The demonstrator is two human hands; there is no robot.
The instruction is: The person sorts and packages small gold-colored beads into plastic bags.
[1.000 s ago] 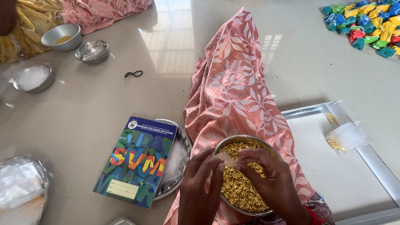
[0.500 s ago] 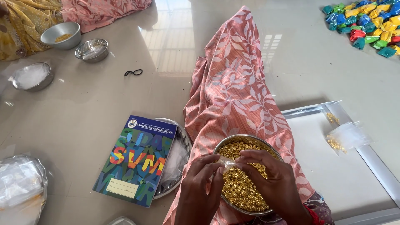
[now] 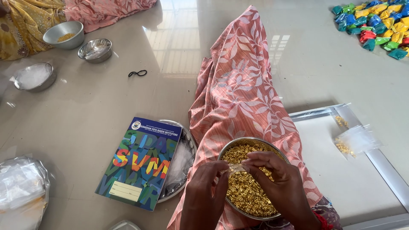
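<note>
Your left hand [image 3: 206, 194] and right hand [image 3: 279, 187] still pinch a small clear packet [image 3: 235, 168] over the bowl [image 3: 249, 142] of gold beads; a multicoloured notebook [image 3: 140, 162] lies left.

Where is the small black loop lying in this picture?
In the head view, the black loop lies on the floor, upper left, just right of the empty steel bowl and above the colourful notebook.
</note>
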